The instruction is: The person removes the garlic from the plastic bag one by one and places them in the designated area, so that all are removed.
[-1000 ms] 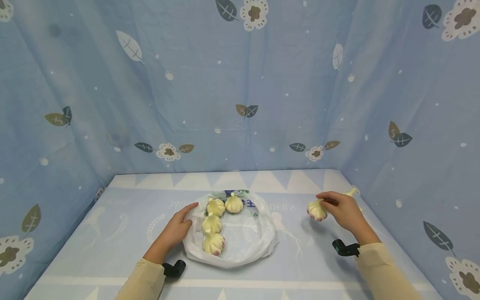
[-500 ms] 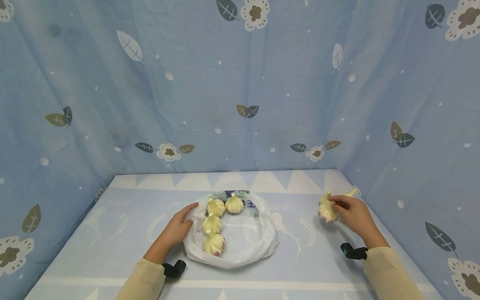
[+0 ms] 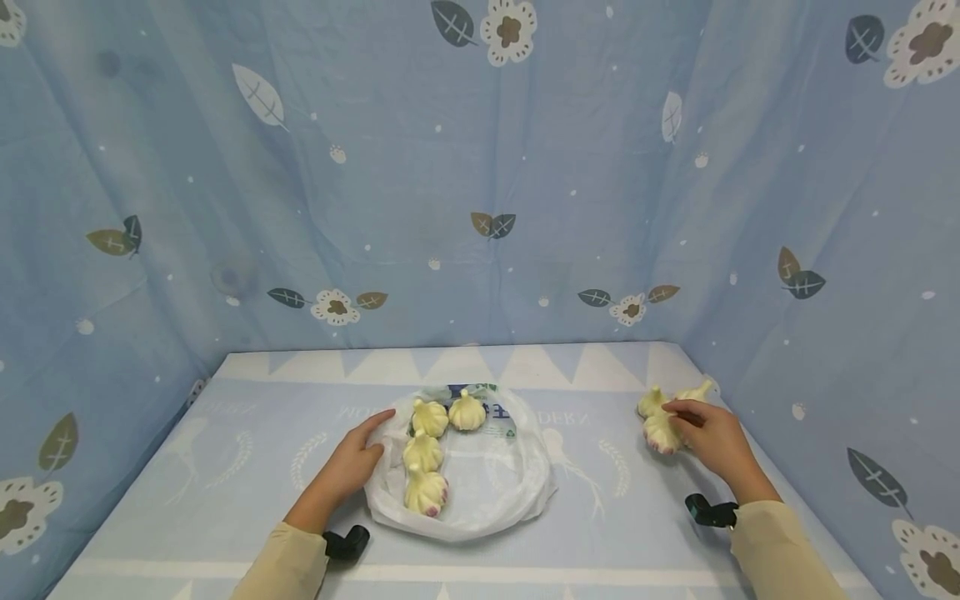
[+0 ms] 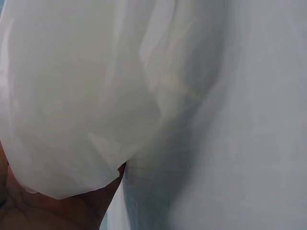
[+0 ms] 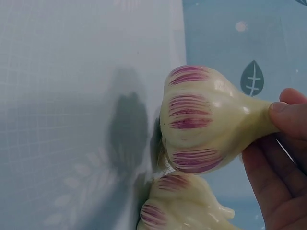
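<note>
Right hand (image 3: 708, 437) has thumb and fingers pinched on the stem of a garlic bulb (image 3: 662, 432), near the right edge of the tabletop (image 3: 247, 517). Right wrist view: stem toward the hand, purple-streaked base pointing away. Stem is narrow, so it likely makes the easy grip and leaves the round body free of the fingers. Can't tell if the bulb's base touches the tabletop.

Two more bulbs sit just beyond it toward the far right corner: near bulb (image 3: 651, 402) and corner bulb (image 3: 696, 392). Close-packed, so a stem pinch probably also avoids bumping neighbours.

Left hand (image 3: 348, 458) is wide, index finger straight and thumb apart, both against the left side of the plastic bag (image 3: 487, 523). Other fingers hidden. Looks like it's there to steady the thin, floppy wall. Bag lies mid-tabletop, mouth up and spread; rim looks bunched, probably helps it stand. Four bulbs (image 3: 426, 492) inside: three lined along the left wall, one by the far wall.
</note>
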`<action>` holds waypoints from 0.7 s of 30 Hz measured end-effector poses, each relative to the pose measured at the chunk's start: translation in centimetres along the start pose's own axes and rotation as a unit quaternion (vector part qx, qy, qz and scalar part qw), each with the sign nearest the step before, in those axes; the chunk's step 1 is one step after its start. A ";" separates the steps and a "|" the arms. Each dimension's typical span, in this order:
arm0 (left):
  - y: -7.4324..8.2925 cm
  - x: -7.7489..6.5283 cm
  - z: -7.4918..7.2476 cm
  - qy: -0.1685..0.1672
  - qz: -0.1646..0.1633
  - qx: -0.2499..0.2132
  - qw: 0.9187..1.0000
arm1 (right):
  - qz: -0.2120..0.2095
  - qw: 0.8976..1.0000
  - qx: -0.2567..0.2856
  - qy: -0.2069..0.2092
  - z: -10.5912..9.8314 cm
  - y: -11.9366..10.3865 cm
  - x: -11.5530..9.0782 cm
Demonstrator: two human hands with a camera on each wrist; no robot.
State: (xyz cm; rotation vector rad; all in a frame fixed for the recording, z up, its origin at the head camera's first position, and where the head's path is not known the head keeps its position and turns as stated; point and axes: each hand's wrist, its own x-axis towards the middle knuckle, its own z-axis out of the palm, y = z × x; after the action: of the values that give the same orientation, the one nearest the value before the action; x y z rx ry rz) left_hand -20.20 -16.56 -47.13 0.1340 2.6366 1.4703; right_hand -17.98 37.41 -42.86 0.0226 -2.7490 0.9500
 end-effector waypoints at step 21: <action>0.0 0.0 0.0 -0.004 0.002 -0.007 1.000 | 0.013 1.000 -0.023 -0.005 0.6 1.2 0.1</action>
State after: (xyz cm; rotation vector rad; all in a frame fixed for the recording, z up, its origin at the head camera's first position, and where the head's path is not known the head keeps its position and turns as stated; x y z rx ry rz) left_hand -20.25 -16.59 -47.16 0.1443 2.6212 1.4856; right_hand -18.30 37.99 -43.99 -0.0151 -2.7855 0.8955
